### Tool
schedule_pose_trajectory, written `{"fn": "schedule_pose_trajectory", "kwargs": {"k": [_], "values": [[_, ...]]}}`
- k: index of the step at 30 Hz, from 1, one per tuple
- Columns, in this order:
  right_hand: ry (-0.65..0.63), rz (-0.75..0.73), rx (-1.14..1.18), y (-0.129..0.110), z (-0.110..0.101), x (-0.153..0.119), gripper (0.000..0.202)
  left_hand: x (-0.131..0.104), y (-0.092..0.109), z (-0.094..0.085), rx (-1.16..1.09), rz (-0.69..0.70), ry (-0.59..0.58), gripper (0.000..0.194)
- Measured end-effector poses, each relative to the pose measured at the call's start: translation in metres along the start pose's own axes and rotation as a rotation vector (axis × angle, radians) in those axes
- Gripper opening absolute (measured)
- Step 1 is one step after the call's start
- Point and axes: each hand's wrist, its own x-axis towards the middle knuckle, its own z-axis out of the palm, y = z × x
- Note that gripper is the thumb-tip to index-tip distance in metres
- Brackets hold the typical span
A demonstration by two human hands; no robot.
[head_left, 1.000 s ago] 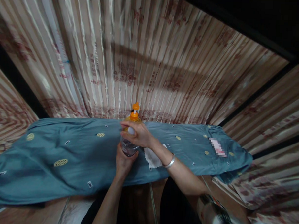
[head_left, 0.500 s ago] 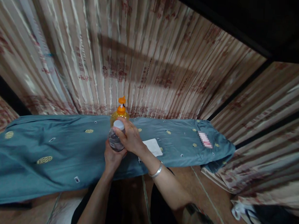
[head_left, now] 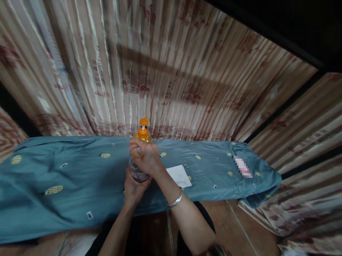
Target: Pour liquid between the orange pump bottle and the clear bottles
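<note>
My left hand (head_left: 136,188) is wrapped round the lower part of a clear bottle (head_left: 137,173), which stands upright between my arms. Over its top my right hand (head_left: 148,157) is closed on the white cap (head_left: 139,150), with only a small bit showing between the fingers. Just behind the hands is a pump bottle (head_left: 143,133) with an orange pump head and yellowish body. Its lower part is hidden by my right hand. To the right of my wrist a white sheet or cloth (head_left: 180,175) lies flat.
A teal cloth (head_left: 81,177) with yellow pineapple-like prints covers the long surface. Toward its right end lies a blurred-out pink and white item (head_left: 243,167). Patterned curtains (head_left: 167,86) hang behind, and a tiled floor (head_left: 234,229) shows in front.
My right hand has turned over the cap, its fingers now curled round the top and covering most of it. The left hand keeps holding the bottle. The whole view has shifted slightly.
</note>
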Motion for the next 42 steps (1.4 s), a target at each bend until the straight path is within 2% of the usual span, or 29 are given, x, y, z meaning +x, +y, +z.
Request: {"fn": "schedule_pose_trajectory", "kwargs": {"k": [4,13,17,23,30,35,42], "values": [[-0.102,-0.093,0.137,0.009,-0.007,-0.001,0.030,-0.002,-0.002,0.000,-0.008,0.029,0.006,0.074],[-0.182,-0.141,0.249,0.015,-0.011,0.005,0.027,0.000,-0.010,-0.002,0.027,0.066,-0.021,0.070],[-0.152,-0.090,0.175,0.009,-0.009,0.006,0.026,0.002,-0.014,-0.001,0.023,0.085,-0.016,0.060],[-0.069,-0.016,-0.063,-0.005,-0.008,0.002,0.024,0.008,-0.019,0.002,-0.033,0.116,-0.013,0.052],[-0.071,0.085,-0.251,-0.013,-0.010,0.000,0.029,0.009,-0.011,0.003,-0.082,0.099,-0.034,0.037],[-0.040,0.151,-0.309,-0.017,-0.003,0.004,0.031,0.007,-0.002,0.003,-0.082,0.073,-0.021,0.034],[-0.055,0.124,-0.282,-0.013,-0.005,0.006,0.027,0.010,-0.003,0.002,0.014,0.021,-0.010,0.035]]}}
